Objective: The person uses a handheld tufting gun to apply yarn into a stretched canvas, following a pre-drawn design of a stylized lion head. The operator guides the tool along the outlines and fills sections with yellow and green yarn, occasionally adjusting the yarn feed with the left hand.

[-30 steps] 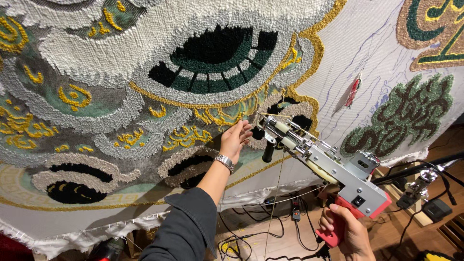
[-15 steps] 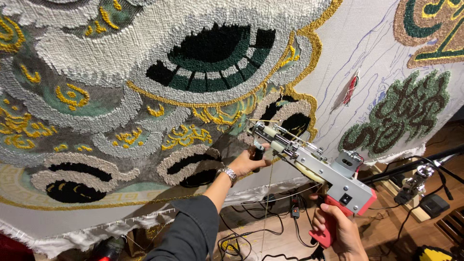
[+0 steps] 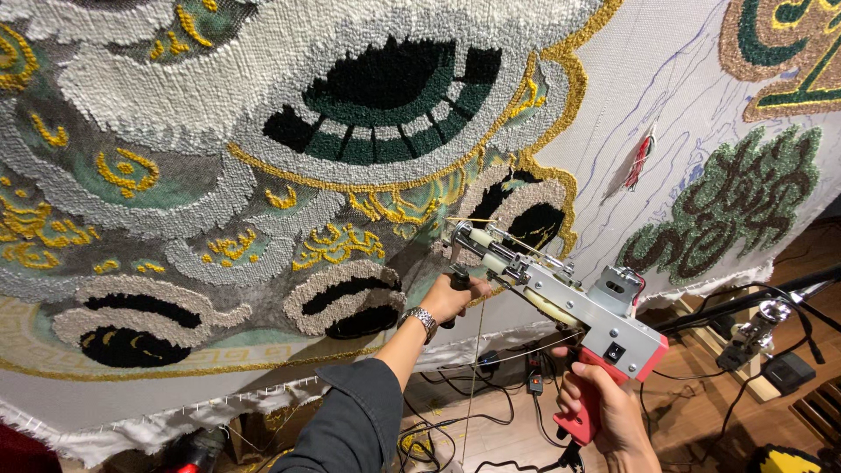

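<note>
While the right hand (image 3: 604, 407) grips the tufting gun's (image 3: 561, 302) red handle, the left hand (image 3: 451, 298) wraps its black front grip, nose seemingly touching the rug (image 3: 263, 175).

Single head cam, close, faces the rug (image 3: 263, 175), prob. looking slightly down.

- The rug (image 3: 263, 175) on its stretched cloth fills the upper view and walls off everything ahead; the hands can only move across its face.
- The tufting gun (image 3: 561, 298) slants down from the cloth, filling the space between the left hand (image 3: 454, 298) and right hand (image 3: 604, 407).
- A thin yarn (image 3: 477, 368) hangs straight down just right of the left hand.
- Below the cloth's frayed edge the floor (image 3: 701, 420) is open but strewn with cables (image 3: 438, 420).
- A black stand (image 3: 753, 302) with its clamp juts in at the right.
</note>
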